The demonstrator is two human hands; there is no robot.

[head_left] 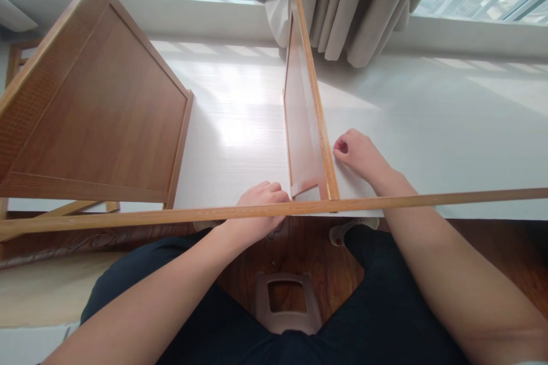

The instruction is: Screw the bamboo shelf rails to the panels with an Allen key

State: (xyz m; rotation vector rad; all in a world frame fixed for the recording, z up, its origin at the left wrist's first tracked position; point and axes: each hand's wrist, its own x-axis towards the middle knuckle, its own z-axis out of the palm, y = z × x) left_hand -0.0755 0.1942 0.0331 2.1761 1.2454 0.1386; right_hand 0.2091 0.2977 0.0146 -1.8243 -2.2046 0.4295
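Sunlit ledge: panel up, work seemingly part-way

White ledge [240, 125] and curtain [342, 5] fill the background. Mid-ledge, the panel [302, 120] stands on edge, its near end meeting the long rail [406, 202] in view; whether they are fixed, I cannot tell. Left hand [263, 197] is bent near that corner, partly behind the rail, its grip unclear. Right hand [357, 154] rests just beside the panel, thumb and fingertips drawn together; anything pinched is hidden. The frame [111, 102] at left looks assembled. Securing the panel probably remains.
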